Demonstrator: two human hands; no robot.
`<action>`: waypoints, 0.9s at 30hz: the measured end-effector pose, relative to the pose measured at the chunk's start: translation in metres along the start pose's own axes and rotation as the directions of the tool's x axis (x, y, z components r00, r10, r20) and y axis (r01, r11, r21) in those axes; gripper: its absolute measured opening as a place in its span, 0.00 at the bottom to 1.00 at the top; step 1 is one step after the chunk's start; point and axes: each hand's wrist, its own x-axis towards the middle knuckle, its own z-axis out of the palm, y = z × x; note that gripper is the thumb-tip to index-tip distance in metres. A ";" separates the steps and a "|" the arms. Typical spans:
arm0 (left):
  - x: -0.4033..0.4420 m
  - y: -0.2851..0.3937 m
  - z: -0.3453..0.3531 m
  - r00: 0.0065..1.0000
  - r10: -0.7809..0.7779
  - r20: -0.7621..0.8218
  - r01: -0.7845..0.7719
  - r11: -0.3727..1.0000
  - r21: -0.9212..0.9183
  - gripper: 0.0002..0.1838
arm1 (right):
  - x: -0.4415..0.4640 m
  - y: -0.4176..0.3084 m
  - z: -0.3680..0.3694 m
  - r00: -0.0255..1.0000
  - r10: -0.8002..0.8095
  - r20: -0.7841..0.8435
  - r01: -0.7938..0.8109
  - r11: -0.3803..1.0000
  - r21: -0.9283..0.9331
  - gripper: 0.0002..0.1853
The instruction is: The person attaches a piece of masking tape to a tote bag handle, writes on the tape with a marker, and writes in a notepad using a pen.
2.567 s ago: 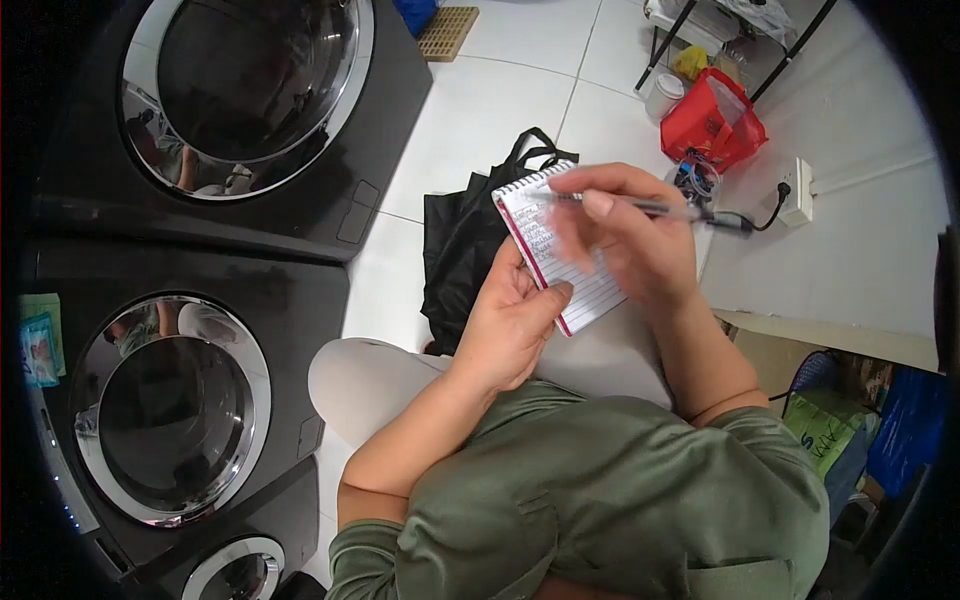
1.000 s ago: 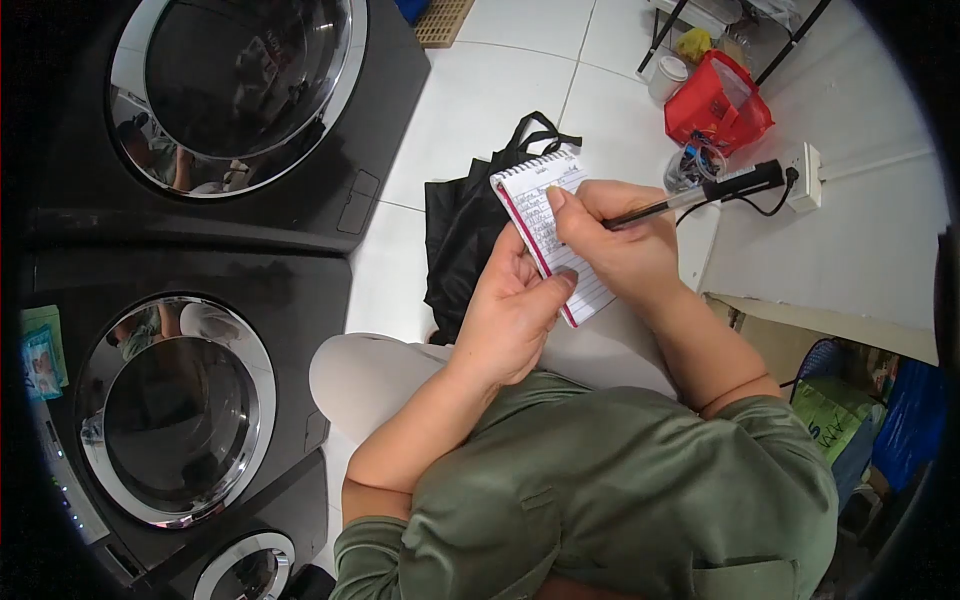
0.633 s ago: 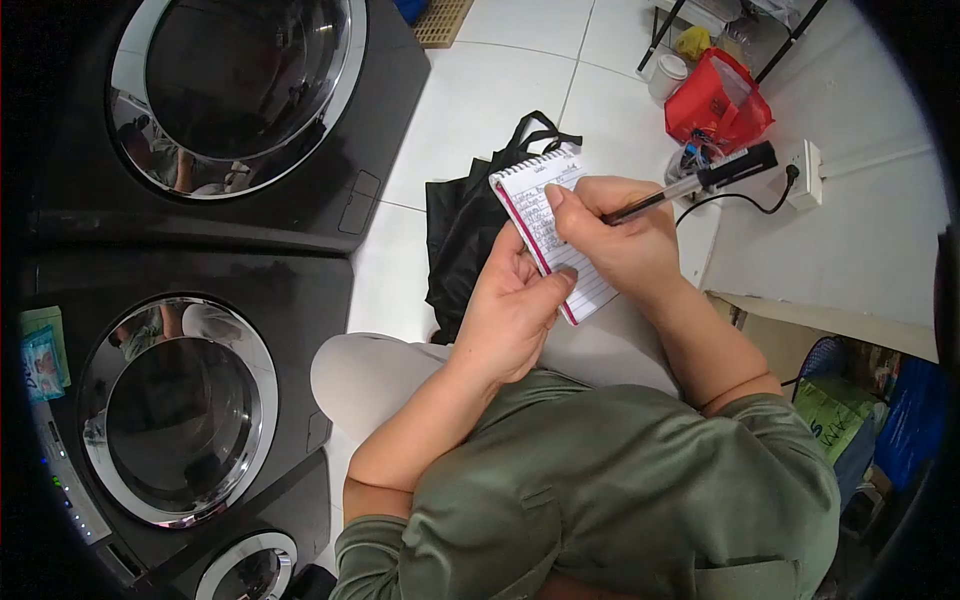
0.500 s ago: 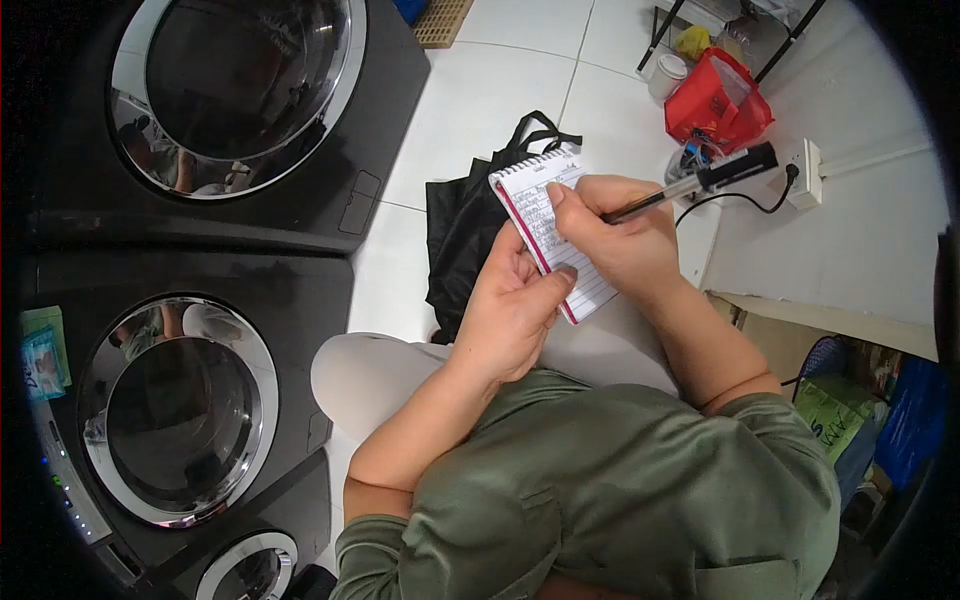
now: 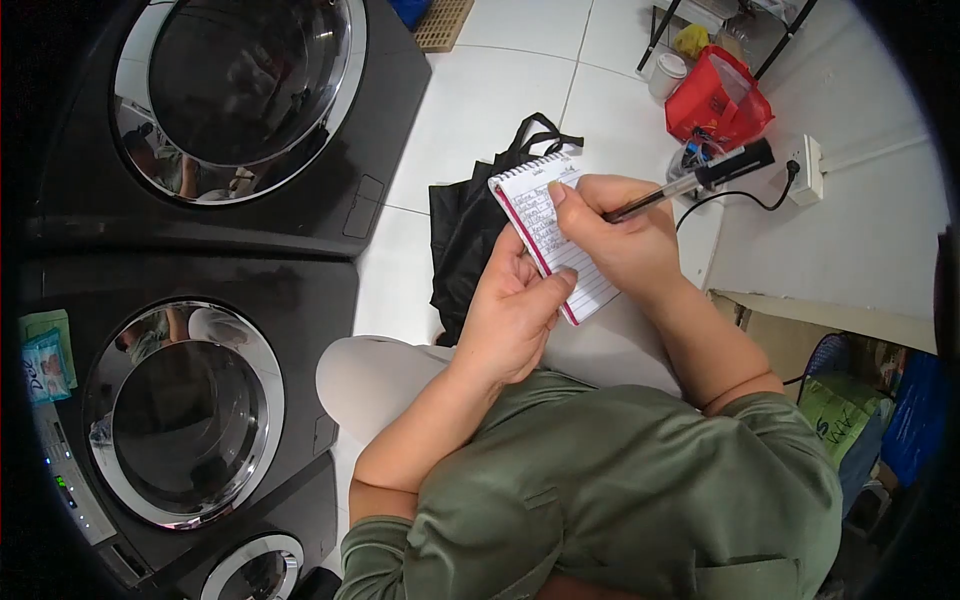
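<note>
A small spiral notepad with lined pages, a red edge and handwriting on its upper lines is tilted above my lap. My left hand grips its lower left side, thumb on the page. Over the right part of the page, my right hand is closed around a black-capped clear pen, whose capped end points up and right. The pen's writing tip is hidden behind my fingers. Beneath the notepad, a black fabric bag lies on the white floor.
Dark front-loading machines with round glass doors line the left side. At the upper right are a red bag, a white lidded cup and a wall socket with a black plug. A green bag is at the lower right.
My right hand, raised and blurred earliest, has come down onto the page with the pen. Since then both hands have stayed nearly still, and the view has shifted slightly.
</note>
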 end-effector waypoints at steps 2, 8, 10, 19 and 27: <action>0.000 -0.001 -0.004 1.000 0.002 0.023 -0.002 1.000 0.021 0.30 | -0.001 0.003 -0.002 0.999 -0.038 0.027 0.040 0.998 -0.045 0.21; 0.000 0.000 0.004 1.000 0.008 -0.010 -0.008 1.000 -0.029 0.30 | -0.002 0.004 -0.001 0.983 0.125 -0.134 -0.111 0.988 0.105 0.20; 0.000 0.001 0.003 1.000 -0.003 -0.008 0.003 1.000 0.001 0.30 | -0.001 0.002 -0.002 0.995 0.068 -0.067 -0.068 0.998 0.007 0.20; -0.001 0.005 -0.031 0.964 0.233 0.132 -0.220 0.970 -0.107 0.30 | 0.020 0.032 -0.034 0.954 0.042 -0.295 0.050 0.953 0.298 0.17; -0.051 0.083 -0.044 0.694 0.546 0.469 -0.663 0.232 0.712 0.37 | 0.016 -0.035 0.014 0.913 -0.005 0.407 -0.238 0.805 0.543 0.17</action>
